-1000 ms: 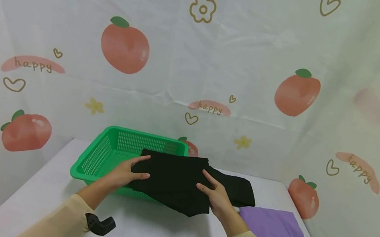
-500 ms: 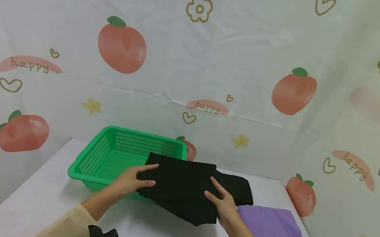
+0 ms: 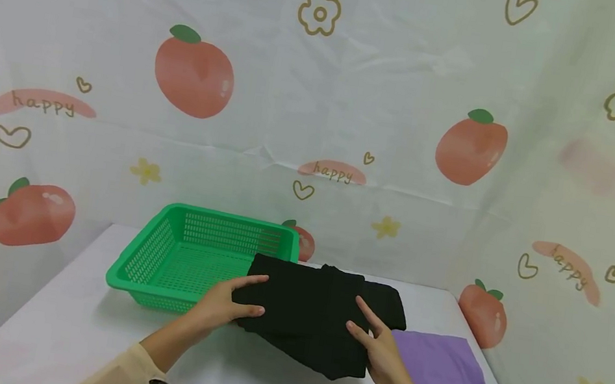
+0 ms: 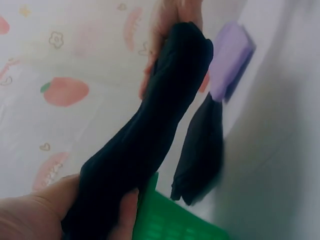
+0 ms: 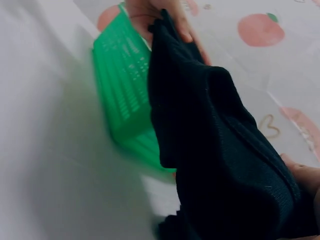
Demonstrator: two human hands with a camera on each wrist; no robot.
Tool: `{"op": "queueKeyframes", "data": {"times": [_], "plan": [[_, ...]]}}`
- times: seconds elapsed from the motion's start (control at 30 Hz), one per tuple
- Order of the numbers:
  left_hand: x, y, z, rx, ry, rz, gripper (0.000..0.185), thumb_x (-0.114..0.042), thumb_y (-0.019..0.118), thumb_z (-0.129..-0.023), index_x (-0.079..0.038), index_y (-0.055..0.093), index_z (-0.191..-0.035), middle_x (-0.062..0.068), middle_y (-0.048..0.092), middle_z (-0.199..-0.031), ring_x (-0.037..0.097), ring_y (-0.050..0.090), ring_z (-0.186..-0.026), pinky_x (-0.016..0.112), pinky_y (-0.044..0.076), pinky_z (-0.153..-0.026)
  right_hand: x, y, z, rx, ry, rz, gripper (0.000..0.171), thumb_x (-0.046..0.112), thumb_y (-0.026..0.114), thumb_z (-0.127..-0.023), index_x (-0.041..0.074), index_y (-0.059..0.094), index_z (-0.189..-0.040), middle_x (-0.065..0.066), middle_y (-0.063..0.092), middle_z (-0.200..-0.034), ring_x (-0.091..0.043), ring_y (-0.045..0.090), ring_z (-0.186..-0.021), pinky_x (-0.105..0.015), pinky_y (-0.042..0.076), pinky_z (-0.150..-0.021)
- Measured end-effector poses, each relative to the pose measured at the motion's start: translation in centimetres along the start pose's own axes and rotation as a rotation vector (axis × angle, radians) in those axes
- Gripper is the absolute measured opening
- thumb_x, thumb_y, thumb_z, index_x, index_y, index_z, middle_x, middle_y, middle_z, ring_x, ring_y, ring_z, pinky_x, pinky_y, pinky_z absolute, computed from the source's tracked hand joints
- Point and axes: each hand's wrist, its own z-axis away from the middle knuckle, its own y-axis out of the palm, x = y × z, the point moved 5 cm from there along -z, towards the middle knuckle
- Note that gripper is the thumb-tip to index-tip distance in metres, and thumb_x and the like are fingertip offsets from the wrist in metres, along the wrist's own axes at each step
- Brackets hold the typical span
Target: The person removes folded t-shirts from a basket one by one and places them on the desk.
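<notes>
Both hands hold a folded black garment (image 3: 305, 310) just above the white table (image 3: 88, 325), thumbs on top and fingers underneath. My left hand (image 3: 242, 295) grips its left edge beside the green basket (image 3: 179, 262). My right hand (image 3: 367, 328) grips its right edge. In the left wrist view the garment (image 4: 150, 135) stretches from my left hand (image 4: 45, 210) up to the right hand (image 4: 170, 20). The right wrist view shows the same garment (image 5: 215, 150) hanging thick between the hands, with the basket (image 5: 125, 85) behind it.
A second black garment (image 3: 389, 302) lies on the table behind the held one. A folded purple cloth (image 3: 441, 371) lies at the right. The green mesh basket stands at the back left. Printed curtains close in the table on three sides.
Both hands have carried the black garment to the right, off the basket's front rim and over the table, partly in front of the second black garment.
</notes>
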Motion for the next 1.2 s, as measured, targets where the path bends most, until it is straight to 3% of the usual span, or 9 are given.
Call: {"op": "queueKeyframes", "data": {"times": [0.07,0.13,0.37,0.57,0.67,0.8,1.0,1.2], "plan": [[0.0,0.6,0.2,0.039,-0.013,0.068,0.068,-0.020,0.083,-0.080,-0.022,0.055,-0.142,0.025,0.039,-0.150,0.028,0.063,-0.110,0.038,0.060,-0.069,0.0,-0.6,0.4,0.012,0.001,0.012,0.069,0.007,0.059,-0.098,0.014,0.025,-0.157,-0.021,0.015,-0.162,-0.016,0.059,-0.117,-0.027,0.055,-0.086],[-0.1,1.3,0.5,0.086,-0.017,0.111,0.073,-0.021,0.083,-0.080,-0.021,0.051,-0.146,0.027,0.037,-0.150,0.025,0.066,-0.104,0.038,0.060,-0.067,-0.1,-1.2,0.8,0.019,0.015,0.018,0.070,0.010,0.060,-0.098,0.015,0.024,-0.158,-0.020,0.013,-0.162,-0.021,0.052,-0.126,-0.029,0.054,-0.090],[-0.3,3.5,1.1,0.175,-0.029,0.177,0.083,-0.021,0.084,-0.079,-0.021,0.043,-0.151,0.032,0.037,-0.148,0.027,0.067,-0.108,0.039,0.060,-0.076,-0.2,-3.1,2.3,0.010,0.037,0.045,0.071,0.012,0.060,-0.098,0.016,0.022,-0.158,-0.021,0.010,-0.163,-0.038,0.030,-0.142,-0.036,0.050,-0.098],[-0.7,5.4,1.6,0.195,-0.006,0.158,0.085,-0.023,0.084,-0.079,-0.022,0.041,-0.152,0.034,0.039,-0.146,0.027,0.070,-0.099,0.037,0.060,-0.078,-0.1,-4.8,3.3,0.099,0.044,0.062,0.071,0.013,0.053,-0.102,0.017,0.012,-0.159,-0.019,-0.003,-0.164,-0.035,0.023,-0.144,-0.029,0.050,-0.097],[-0.7,6.1,1.8,0.198,0.008,0.112,0.085,-0.024,0.084,-0.079,-0.024,0.041,-0.152,0.032,0.036,-0.149,0.034,0.062,-0.116,0.040,0.057,-0.086,-0.3,-5.6,3.9,0.140,0.066,0.069,0.071,0.013,0.052,-0.103,0.019,0.009,-0.159,-0.018,-0.008,-0.164,-0.035,0.017,-0.145,-0.029,0.048,-0.098],[-0.5,7.0,1.9,0.191,0.017,0.036,0.083,-0.024,0.085,-0.077,-0.029,0.044,-0.150,0.028,0.033,-0.153,0.045,0.034,-0.139,0.053,0.046,-0.100,-0.9,-6.6,4.4,0.167,0.113,0.056,0.073,0.012,0.051,-0.103,0.023,0.006,-0.159,-0.018,-0.012,-0.164,-0.037,0.009,-0.147,-0.032,0.046,-0.102],[-0.1,8.3,2.1,0.175,0.010,-0.017,0.081,-0.022,0.085,-0.077,-0.033,0.047,-0.147,0.024,0.037,-0.153,0.049,0.028,-0.142,0.063,0.038,-0.104,-2.1,-7.9,4.6,0.156,0.136,0.071,0.075,0.011,0.053,-0.102,0.020,0.005,-0.159,-0.020,-0.010,-0.164,-0.031,0.017,-0.146,-0.033,0.045,-0.104],[0.5,9.4,2.4,0.159,0.011,0.041,0.078,-0.018,0.085,-0.077,-0.030,0.051,-0.145,0.027,0.037,-0.152,0.049,0.030,-0.141,0.063,0.035,-0.106,-2.8,-8.8,4.8,0.128,0.147,0.041,0.075,0.010,0.056,-0.100,0.021,0.012,-0.159,-0.021,-0.008,-0.163,-0.012,0.039,-0.132,-0.030,0.048,-0.100]]}}
